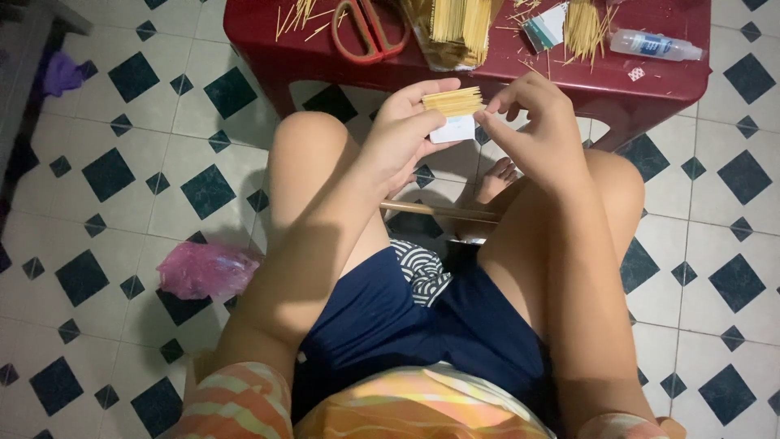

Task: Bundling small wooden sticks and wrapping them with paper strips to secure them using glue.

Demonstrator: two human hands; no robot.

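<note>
**Stick bundle held over the knees**

Nearest my view is the striped orange shirt (406, 406), then the navy shorts (422, 325) and two bare knees. From where I watch, the left hand (402, 130) is clasped around a small white card (453, 128) with a row of thin wooden sticks (453, 101) lying across its top edge, held just in front of the red plastic table (268, 49). Its thumb rests along the sticks. Just beside it, the right hand (540, 122) pinches the right end of that row with its fingertips. On the table lie orange-handled scissors (370, 32), loose stick piles (463, 28) and a glue bottle (654, 45). A pink bag (203, 270) sits on the tiled floor
</note>
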